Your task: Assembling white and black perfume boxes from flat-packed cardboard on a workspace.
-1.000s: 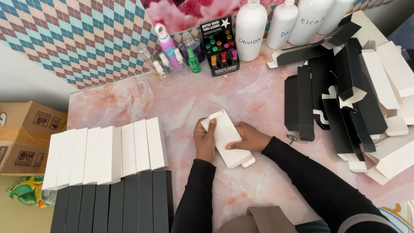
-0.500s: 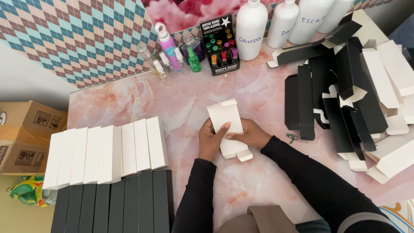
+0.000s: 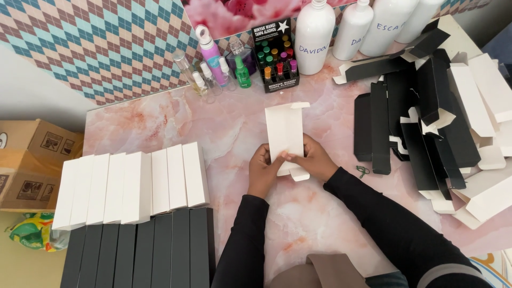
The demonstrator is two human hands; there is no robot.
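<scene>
A white carton blank [image 3: 285,132] stands lengthwise away from me above the pink marble table [image 3: 229,122], its flaps loose at both ends. My left hand [image 3: 262,172] grips its near left edge, and my right hand [image 3: 314,160] grips the near right edge, thumbs on the panel. Both sleeves are black. To my left lies a row of several folded white boxes [image 3: 133,184], with a row of black boxes [image 3: 144,250] in front of it.
A heap of flat black-and-white carton blanks [image 3: 442,122] covers the table's right side. Small bottles [image 3: 213,69], a black display box of vials [image 3: 277,61] and tall white bottles [image 3: 314,34] line the back. A cardboard box [image 3: 32,160] sits at far left.
The white carton has turned from lying slanted under my hands to pointing straight away from me, and its far end has risen. Both hands have shifted to its near end.
</scene>
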